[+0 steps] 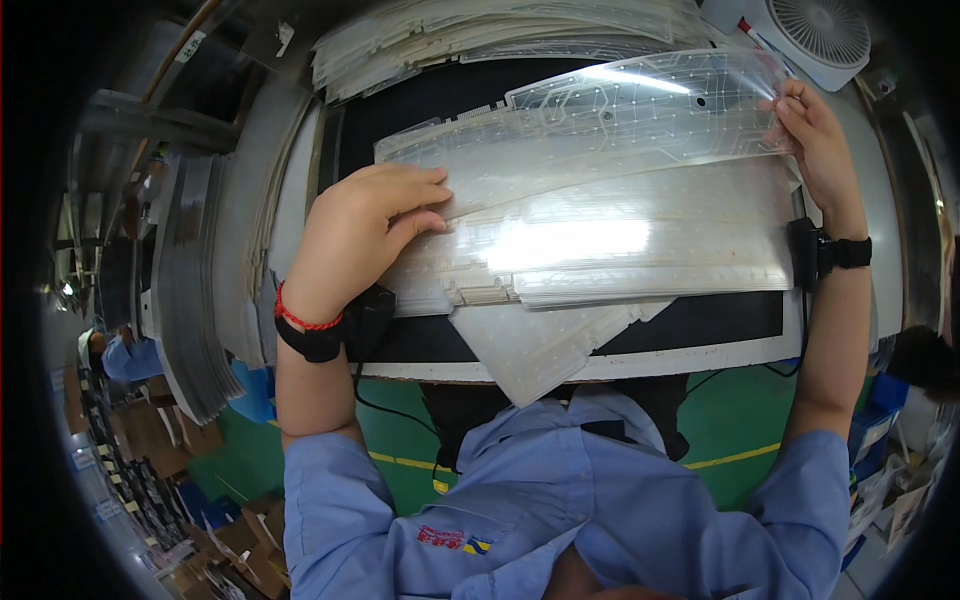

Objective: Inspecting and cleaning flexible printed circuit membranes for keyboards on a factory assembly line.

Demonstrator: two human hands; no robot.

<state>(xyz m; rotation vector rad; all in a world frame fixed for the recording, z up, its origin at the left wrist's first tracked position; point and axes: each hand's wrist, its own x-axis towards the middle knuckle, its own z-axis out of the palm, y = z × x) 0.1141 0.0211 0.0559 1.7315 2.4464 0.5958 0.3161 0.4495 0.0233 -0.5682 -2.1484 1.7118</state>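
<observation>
A clear plastic sheet with printed circuit lines [620, 110], like a keyboard membrane, slants across the worktable. My right hand [815, 125] pinches its far right end between thumb and fingers, and that end is raised. My left hand [375, 215] is at the sheet's left end, fingers stretched out and thumb apart, the fingertips touching the plastic. Beneath lies a stack of similar clear sheets [640, 270], with bright light reflected on it. One more sheet [530, 350] sticks out at an angle below the stack and overhangs the table's near edge.
The black-topped table has a white near edge [690, 362]. More stacked sheets [500, 35] lie at the back, with a white fan [815, 35] at the back right. Tall piles of sheets [190, 280] stand left. Black cables [390, 410] hang from my wrist straps. Another person's sleeve [130, 358] shows far left.
</observation>
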